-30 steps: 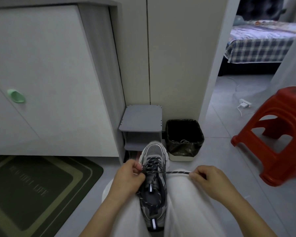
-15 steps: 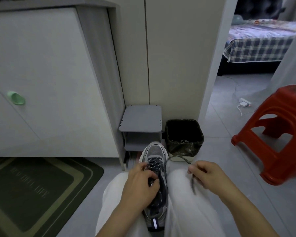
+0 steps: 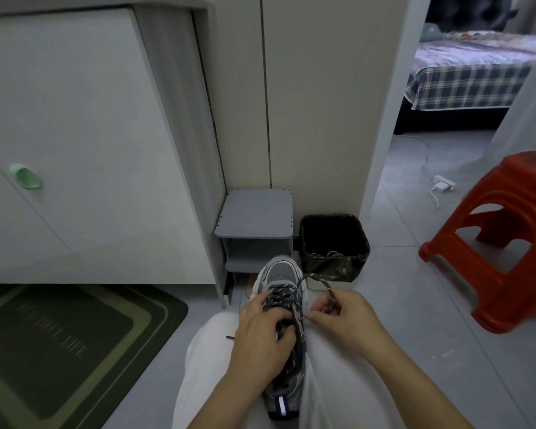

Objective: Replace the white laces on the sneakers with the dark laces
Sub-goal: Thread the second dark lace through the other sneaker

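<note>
Sneaker: a grey-and-silver mesh sneaker [image 3: 280,270] sits wedged between the person's white trouser legs [image 3: 338,382], toe pointing away.
Lace: a dark speckled cord lace [image 3: 314,276] criss-crosses the eyelets nearest the toe. One free length arcs up from the shoe's right side and down into the right hand. The other end [image 3: 230,337] lies loose on the left thigh.
Steadying grip: the left hand [image 3: 260,339] lies over the tongue and the left side of the upper, its fingers [image 3: 287,334] curled round the shoe.
Threading grip: the right hand [image 3: 347,317] is just beside the shoe's right edge. Thumb and forefinger pinch the lace close to its dark tip [image 3: 302,319], which points at the eyelet row.
Step in hand: probably feeding this end into the next eyelet on the right side. The left hand hides the upper eyelets, so I cannot tell how many remain.
Next move: it calls for steering the stiff tip squarely into the hole, drawing the slack arc through, and matching the tension of the crossings below.
Bin: a black-lined square bin [image 3: 362,239] stands on the floor beyond the toe. A thin white cord [image 3: 333,253] lies inside, possibly a removed lace.
</note>
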### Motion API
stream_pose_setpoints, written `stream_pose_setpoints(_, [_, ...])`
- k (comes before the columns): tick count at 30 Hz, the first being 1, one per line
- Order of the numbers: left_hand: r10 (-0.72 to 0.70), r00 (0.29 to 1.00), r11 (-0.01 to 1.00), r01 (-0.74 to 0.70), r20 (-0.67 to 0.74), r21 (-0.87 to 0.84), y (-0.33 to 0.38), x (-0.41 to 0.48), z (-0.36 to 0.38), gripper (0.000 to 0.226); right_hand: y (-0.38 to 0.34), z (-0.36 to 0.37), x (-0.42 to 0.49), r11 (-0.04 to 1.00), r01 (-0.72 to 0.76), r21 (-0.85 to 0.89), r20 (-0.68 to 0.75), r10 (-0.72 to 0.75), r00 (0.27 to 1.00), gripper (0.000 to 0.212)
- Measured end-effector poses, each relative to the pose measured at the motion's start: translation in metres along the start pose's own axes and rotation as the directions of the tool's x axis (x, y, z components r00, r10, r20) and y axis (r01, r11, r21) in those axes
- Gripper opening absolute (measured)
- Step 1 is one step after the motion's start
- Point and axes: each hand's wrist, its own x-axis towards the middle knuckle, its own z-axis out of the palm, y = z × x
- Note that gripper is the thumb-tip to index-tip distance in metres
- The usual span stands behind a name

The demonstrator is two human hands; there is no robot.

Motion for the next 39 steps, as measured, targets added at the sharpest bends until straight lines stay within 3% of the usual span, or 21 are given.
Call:
stream_pose_setpoints(5, [-0.047,0.998,0.997,0.05,-0.048,0.051,0.003,-0.002,-0.002,0.012,-0.001,0.003,0.002,0.989,0.05,-0.143,-0.014,-0.053,0.999,0.017])
stream_pose_setpoints(12, [-0.071,0.993,0.878,0.016,0.097,0.478,0.014,-0.005,-0.019,0.029,-0.005,0.006,0.003,0.974,0.103,-0.203,0.024,-0.101,0.995,0.025])
stream_pose_setpoints(15, [-0.123,0.984,0.929,0.069,0.127,0.365,0.014,-0.001,-0.034,0.02,-0.007,0.004,0.002,0.96,0.136,-0.245,0.076,-0.12,0.99,0.024])
stream_pose_setpoints(18, [-0.174,0.985,0.971,0.17,0.014,0.167,-0.001,0.008,-0.057,0.012,-0.009,0.005,0.002,0.945,0.167,-0.28,0.103,-0.143,0.984,0.012])
stream_pose_setpoints(22, [-0.234,0.971,0.942,0.24,-0.054,0.233,-0.032,0.015,-0.087,0.018,-0.011,0.012,0.002,0.959,0.158,-0.235,0.067,-0.146,0.987,0.004])
stream_pose_setpoints(26, [-0.307,0.945,0.867,0.23,0.111,0.441,-0.043,0.006,-0.094,0.014,-0.008,0.013,0.001,0.988,0.083,-0.132,0.031,-0.08,0.996,0.012])
stream_pose_setpoints(28, [-0.234,0.968,0.885,0.173,0.092,0.433,-0.036,0.001,-0.082,0.044,-0.007,0.012,0.001,0.995,0.051,-0.085,0.023,-0.049,0.999,0.016])
stream_pose_setpoints(30, [-0.008,1.0,0.955,0.013,-0.017,0.297,-0.018,-0.001,-0.065,0.03,-0.007,0.011,0.001,0.998,0.041,-0.051,0.033,-0.039,0.999,0.019])
stream_pose_setpoints(32, [0.121,0.993,0.962,-0.114,-0.013,0.249,0.0,-0.002,-0.043,0.022,-0.008,0.012,0.0,0.998,0.05,-0.042,0.042,-0.049,0.998,0.023])
stream_pose_setpoints(34, [0.155,0.988,0.951,-0.154,0.016,0.268,0.002,-0.001,-0.02,0.026,-0.008,0.014,-0.001,0.998,0.052,-0.02,0.043,-0.051,0.998,0.023])
stream_pose_setpoints(39, [0.155,0.982,0.974,-0.133,-0.106,0.184,-0.005,0.007,-0.001,0.013,-0.007,0.017,-0.005,0.997,-0.006,0.081,0.012,0.005,1.0,0.016])
